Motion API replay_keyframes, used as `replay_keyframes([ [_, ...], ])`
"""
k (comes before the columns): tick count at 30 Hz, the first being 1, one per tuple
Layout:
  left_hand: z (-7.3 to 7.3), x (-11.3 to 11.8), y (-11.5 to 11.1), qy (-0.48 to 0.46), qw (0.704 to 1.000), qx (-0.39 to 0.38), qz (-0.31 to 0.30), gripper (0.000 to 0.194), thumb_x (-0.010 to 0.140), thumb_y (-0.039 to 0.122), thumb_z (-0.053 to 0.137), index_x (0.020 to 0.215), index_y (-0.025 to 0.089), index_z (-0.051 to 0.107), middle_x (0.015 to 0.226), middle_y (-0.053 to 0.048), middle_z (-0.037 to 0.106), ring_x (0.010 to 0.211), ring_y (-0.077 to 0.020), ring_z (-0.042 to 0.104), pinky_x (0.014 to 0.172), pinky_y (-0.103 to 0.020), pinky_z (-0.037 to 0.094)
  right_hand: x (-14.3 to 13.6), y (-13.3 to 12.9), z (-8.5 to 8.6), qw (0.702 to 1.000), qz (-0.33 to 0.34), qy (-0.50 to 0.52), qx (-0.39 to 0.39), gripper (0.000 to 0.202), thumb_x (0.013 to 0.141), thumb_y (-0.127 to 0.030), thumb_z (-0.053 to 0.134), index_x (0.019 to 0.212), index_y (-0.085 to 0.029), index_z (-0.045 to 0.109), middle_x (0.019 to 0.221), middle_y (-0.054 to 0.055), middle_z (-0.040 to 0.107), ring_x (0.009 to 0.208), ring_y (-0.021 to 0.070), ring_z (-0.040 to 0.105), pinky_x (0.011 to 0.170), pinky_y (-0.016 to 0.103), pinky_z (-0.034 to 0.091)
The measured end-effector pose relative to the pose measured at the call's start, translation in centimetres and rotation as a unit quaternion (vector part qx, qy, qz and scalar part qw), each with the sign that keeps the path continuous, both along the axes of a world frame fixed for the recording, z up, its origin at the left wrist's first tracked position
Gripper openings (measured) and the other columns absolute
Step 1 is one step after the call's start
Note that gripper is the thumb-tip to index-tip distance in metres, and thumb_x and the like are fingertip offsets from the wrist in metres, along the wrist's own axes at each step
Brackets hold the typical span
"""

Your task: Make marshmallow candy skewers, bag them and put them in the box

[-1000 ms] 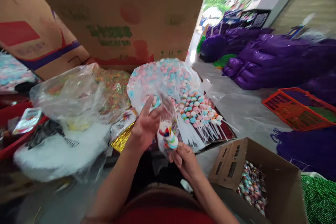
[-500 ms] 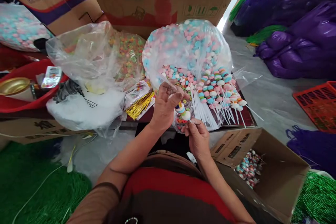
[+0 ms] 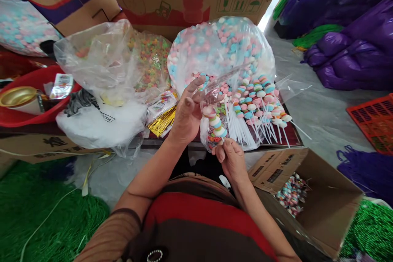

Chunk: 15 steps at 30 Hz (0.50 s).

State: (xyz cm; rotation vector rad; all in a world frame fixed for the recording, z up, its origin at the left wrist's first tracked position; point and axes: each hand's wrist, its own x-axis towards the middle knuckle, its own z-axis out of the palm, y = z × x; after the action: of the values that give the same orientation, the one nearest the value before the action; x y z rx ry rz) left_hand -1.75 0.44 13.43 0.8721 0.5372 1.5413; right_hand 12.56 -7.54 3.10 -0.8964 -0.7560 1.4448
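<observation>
My right hand is closed, with thumb and fingers pinching the lower end of a candy skewer. Pink, white, blue and yellow pieces are stacked along that skewer, which leans up and to the left. Beside it my left hand is open, its fingers stretched upward and apart. A clear plastic sleeve extends from near the left fingers to the upper right; whether it encloses the skewer I cannot tell. White sticks and several finished candy skewers lie to the right on the table.
Behind is a large clear bag of pastel candies, with a bag of ring candies to its left. Gold twist ties lie near my left hand. A cardboard box containing wrapped candies stands at lower right. A red basin is at left.
My left hand has opened and moved slightly left, away from the skewer. More of the stacked candy now shows, and the clear sleeve stretches upward to the right. My right hand keeps its pinch.
</observation>
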Motion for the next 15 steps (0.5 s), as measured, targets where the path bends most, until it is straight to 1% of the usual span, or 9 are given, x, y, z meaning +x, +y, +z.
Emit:
replay_keyframes([
  [2,0.2,-0.3,0.1,0.007,1.0,0.03,0.002,0.082,0.061,0.083,0.078,0.12,0.026,0.069,0.095,-0.004,0.074,0.102,-0.0281,0.076,0.086,-0.04,0.061,0.1,0.0,-0.1,1.0,-0.008,-0.002,0.0,0.042,0.088,-0.056,0.076,0.069,-0.022,0.059,0.044,-0.01,0.045,0.045,0.0093,0.041,0.065,0.03,0.05],
  [3,0.4,-0.4,0.1,0.011,0.999,0.044,0.002,0.083,0.06,0.08,0.082,0.122,0.026,0.069,0.095,-0.004,0.073,0.103,-0.0279,0.075,0.089,-0.04,0.061,0.1,0.0,-0.1,1.0,-0.013,-0.007,0.001,0.041,0.088,-0.056,0.076,0.07,-0.022,0.06,0.044,-0.01,0.044,0.045,0.0092,0.039,0.065,0.031,0.05],
  [4,0.5,-0.5,0.0,0.016,0.998,0.055,-0.001,0.081,0.06,0.073,0.087,0.124,0.026,0.068,0.092,-0.002,0.071,0.104,-0.0273,0.075,0.092,-0.041,0.061,0.2,0.0,-0.1,1.0,-0.017,-0.014,0.004,0.041,0.088,-0.056,0.076,0.07,-0.022,0.06,0.044,-0.01,0.045,0.045,0.0092,0.038,0.065,0.031,0.05],
  [6,0.7,-0.6,-0.2,0.025,0.998,0.049,0.004,0.071,0.065,0.053,0.093,0.126,0.026,0.068,0.085,0.001,0.067,0.106,-0.0258,0.075,0.096,-0.041,0.059,0.3,0.0,-0.2,0.999,-0.024,-0.028,0.009,0.041,0.088,-0.056,0.076,0.07,-0.022,0.06,0.044,-0.01,0.045,0.046,0.0097,0.039,0.066,0.031,0.05],
  [8,0.8,-0.5,-0.2,0.023,0.999,0.004,0.033,0.051,0.075,0.038,0.09,0.12,0.026,0.07,0.085,0.002,0.067,0.109,-0.0255,0.075,0.097,-0.041,0.06,0.3,0.0,-0.1,0.999,-0.027,-0.034,0.009,0.041,0.088,-0.056,0.076,0.07,-0.023,0.06,0.045,-0.009,0.046,0.047,0.0101,0.04,0.067,0.032,0.05],
  [9,0.7,-0.5,-0.1,0.015,0.998,-0.022,0.053,0.039,0.08,0.034,0.086,0.114,0.025,0.071,0.088,0.001,0.069,0.111,-0.0257,0.074,0.096,-0.041,0.061,0.3,0.0,-0.1,0.999,-0.027,-0.031,0.008,0.041,0.088,-0.057,0.076,0.07,-0.023,0.06,0.046,-0.009,0.046,0.047,0.0101,0.04,0.067,0.032,0.051],
  [11,0.5,-0.3,0.1,-0.005,0.995,-0.06,0.083,0.02,0.087,0.034,0.078,0.103,0.024,0.072,0.093,0.0,0.073,0.114,-0.0258,0.074,0.096,-0.041,0.061,0.4,0.0,0.0,0.999,-0.024,-0.022,0.008,0.041,0.087,-0.057,0.076,0.071,-0.023,0.061,0.046,-0.009,0.045,0.046,0.0098,0.04,0.068,0.033,0.052],
  [12,0.3,-0.2,0.2,-0.013,0.994,-0.067,0.085,0.016,0.09,0.035,0.076,0.099,0.023,0.071,0.094,-0.001,0.075,0.114,-0.0254,0.074,0.097,-0.042,0.061,0.4,0.0,0.0,1.0,-0.02,-0.017,0.01,0.041,0.086,-0.058,0.076,0.071,-0.023,0.061,0.046,-0.01,0.045,0.045,0.0096,0.039,0.068,0.034,0.052],
  [15,-0.3,0.1,0.7,-0.024,0.995,-0.073,0.061,0.018,0.092,0.039,0.072,0.094,0.022,0.072,0.088,-0.001,0.076,0.108,-0.0238,0.076,0.1,-0.043,0.06,0.5,0.0,-0.1,1.0,-0.012,-0.022,0.009,0.039,0.085,-0.059,0.077,0.075,-0.023,0.065,0.043,-0.011,0.042,0.042,0.0087,0.035,0.068,0.035,0.053],
])
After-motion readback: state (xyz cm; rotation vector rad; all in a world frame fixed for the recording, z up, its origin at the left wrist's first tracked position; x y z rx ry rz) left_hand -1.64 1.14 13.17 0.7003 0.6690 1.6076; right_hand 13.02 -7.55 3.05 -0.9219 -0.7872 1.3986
